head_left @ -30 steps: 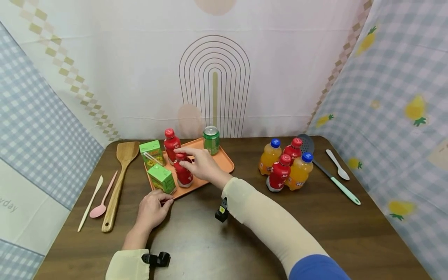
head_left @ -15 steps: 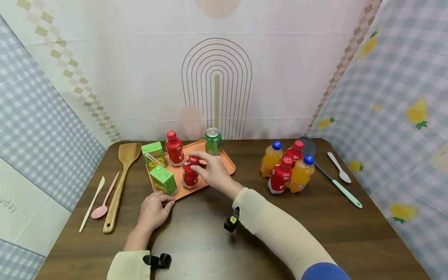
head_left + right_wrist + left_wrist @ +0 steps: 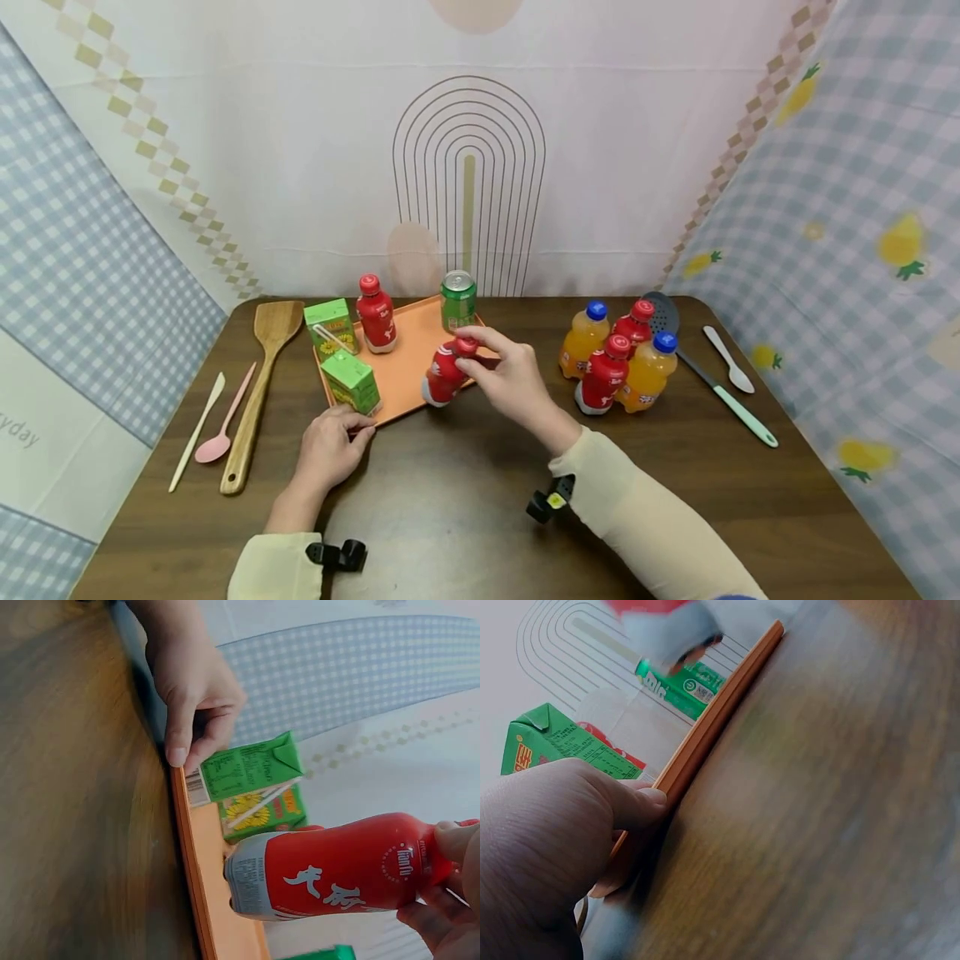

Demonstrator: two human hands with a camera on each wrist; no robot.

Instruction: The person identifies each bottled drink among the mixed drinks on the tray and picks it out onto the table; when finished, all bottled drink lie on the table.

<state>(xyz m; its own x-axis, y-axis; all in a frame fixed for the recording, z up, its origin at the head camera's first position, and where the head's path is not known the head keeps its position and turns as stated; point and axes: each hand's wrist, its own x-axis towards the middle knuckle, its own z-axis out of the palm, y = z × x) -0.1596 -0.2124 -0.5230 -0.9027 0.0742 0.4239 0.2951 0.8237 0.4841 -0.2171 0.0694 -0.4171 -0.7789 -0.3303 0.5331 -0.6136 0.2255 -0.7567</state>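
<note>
1. Near the centre of the head view, the right hand (image 3: 513, 387) had its thumb and fingers closed around the cap and neck of a red bottle (image 3: 444, 371).
2. That bottle was tilted, its cap leaning toward the right of the frame and its grey base toward the lower left, over the near edge of an orange tray (image 3: 407, 360); whether the base touched the tray could not be told.
3. At lower left of centre, the left hand (image 3: 330, 447) pinched the tray's near corner, thumb and bent forefinger nearly together on the rim.
4. On the tray's left side stood two green cartons, the nearer one (image 3: 351, 382) just beside the left hand, the farther one (image 3: 330, 321) with a white straw on its face.
5. Another red bottle (image 3: 377, 318) stood upright toward the tray's back, and a green can (image 3: 458, 304) stood at its upper right.
6. Right of centre, two orange-drink bottles (image 3: 647, 377) and two more red ones (image 3: 602, 381) stood clustered on the brown table (image 3: 420, 517).
7. A skimmer (image 3: 746, 414) and a white spoon (image 3: 727, 360) lay farther right; a wooden turner (image 3: 257, 400), a pink spoon (image 3: 213, 451) and a pale knife (image 3: 197, 433) lay at left.
</note>
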